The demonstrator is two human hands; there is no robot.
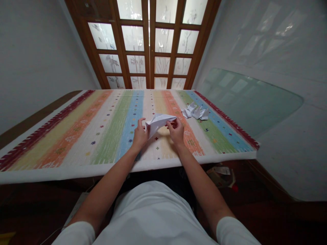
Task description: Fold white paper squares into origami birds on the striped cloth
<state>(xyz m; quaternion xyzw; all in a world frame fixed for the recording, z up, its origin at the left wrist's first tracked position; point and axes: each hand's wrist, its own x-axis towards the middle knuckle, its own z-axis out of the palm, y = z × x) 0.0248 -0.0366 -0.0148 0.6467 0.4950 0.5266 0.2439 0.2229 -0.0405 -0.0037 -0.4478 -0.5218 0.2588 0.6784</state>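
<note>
A partly folded sheet of white paper is held just above the striped tablecloth, in front of me. My left hand pinches its left end, fingers closed on the fold. My right hand grips the right tip of the paper, fingers curled around it. Both forearms reach forward from the table's near edge.
A small heap of folded white paper pieces lies on the cloth at the far right. A wooden door with frosted glass panes stands behind the table. White walls close in on both sides. Some clutter sits on the floor under the right edge.
</note>
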